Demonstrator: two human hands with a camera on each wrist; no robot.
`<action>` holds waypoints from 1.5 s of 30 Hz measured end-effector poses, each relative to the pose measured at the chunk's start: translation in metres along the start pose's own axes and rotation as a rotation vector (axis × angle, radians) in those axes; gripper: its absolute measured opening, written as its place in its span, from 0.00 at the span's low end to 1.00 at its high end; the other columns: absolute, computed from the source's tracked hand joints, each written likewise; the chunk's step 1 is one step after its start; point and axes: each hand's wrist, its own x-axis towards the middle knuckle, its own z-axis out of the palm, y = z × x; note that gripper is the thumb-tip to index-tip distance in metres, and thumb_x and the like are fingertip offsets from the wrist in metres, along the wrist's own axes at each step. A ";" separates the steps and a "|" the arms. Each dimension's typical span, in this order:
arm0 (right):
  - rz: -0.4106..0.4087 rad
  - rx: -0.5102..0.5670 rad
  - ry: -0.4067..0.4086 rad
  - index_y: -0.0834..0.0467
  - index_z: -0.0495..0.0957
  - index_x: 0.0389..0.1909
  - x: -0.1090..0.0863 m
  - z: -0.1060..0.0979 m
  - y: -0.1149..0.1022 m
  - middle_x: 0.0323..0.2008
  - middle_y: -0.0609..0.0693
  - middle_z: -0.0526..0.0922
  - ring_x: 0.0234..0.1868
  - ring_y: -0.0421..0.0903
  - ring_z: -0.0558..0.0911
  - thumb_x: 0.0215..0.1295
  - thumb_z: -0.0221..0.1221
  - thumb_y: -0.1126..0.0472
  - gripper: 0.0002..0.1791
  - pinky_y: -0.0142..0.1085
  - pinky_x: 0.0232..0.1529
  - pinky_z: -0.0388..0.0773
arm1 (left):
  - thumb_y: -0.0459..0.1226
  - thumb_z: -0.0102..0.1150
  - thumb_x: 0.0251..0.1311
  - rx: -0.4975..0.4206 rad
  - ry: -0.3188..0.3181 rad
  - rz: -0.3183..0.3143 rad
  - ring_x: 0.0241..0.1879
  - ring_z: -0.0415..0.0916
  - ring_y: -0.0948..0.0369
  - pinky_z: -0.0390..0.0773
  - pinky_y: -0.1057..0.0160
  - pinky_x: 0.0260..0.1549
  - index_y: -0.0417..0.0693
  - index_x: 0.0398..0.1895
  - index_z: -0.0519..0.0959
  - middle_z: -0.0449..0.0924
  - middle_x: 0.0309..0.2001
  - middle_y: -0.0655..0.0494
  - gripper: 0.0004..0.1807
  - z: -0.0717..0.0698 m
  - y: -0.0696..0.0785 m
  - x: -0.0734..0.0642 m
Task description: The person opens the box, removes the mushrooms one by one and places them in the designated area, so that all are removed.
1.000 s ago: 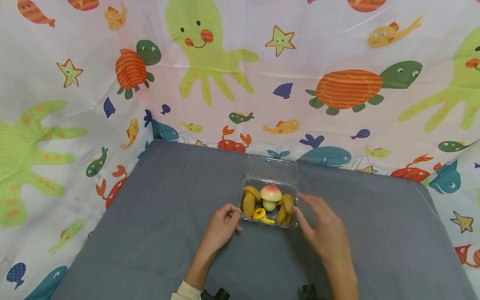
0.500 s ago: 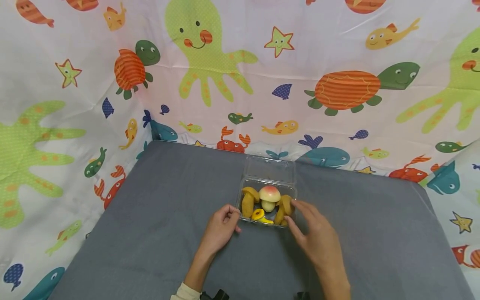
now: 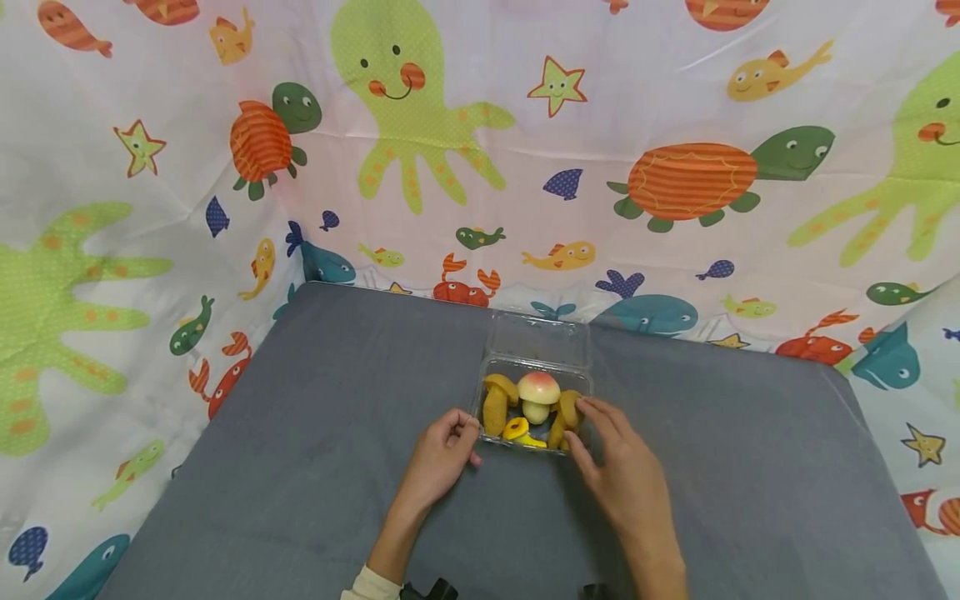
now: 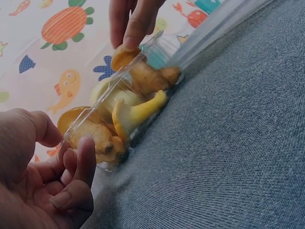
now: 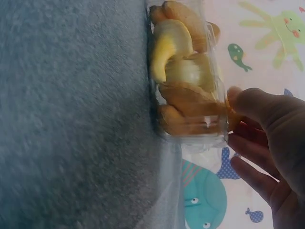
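A clear plastic clamshell box (image 3: 540, 340) stands on the grey cloth with its lid raised at the back. Several toy mushrooms lie inside: a pale one with a pinkish-red cap (image 3: 539, 390), a brown one (image 3: 495, 410) at left, a small yellow one (image 3: 517, 430) in front, and brown pieces at right. My left hand (image 3: 438, 458) pinches the box's left front corner between thumb and finger. At the right end, my right hand (image 3: 626, 471) has its thumb and fingertips on the cap of a brown mushroom (image 5: 190, 102), which still sits in the box.
Grey cloth (image 3: 337, 400) covers the table all round the box. A white curtain (image 3: 525, 142) printed with sea animals hangs close behind the table and along its sides. Dark wrist devices (image 3: 431, 590) show at the bottom edge.
My right hand has moved left, from beside the box's right wall to over its rim, with fingertips now on the brown mushroom. The left hand stays at the corner.
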 end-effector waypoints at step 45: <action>0.061 0.045 0.209 0.63 0.84 0.57 0.005 0.014 -0.002 0.54 0.58 0.87 0.52 0.57 0.89 0.65 0.71 0.65 0.20 0.48 0.50 0.83 | 0.43 0.59 0.77 -0.040 -0.015 -0.010 0.29 0.87 0.55 0.75 0.64 0.34 0.49 0.45 0.84 0.84 0.32 0.46 0.09 -0.001 0.001 0.000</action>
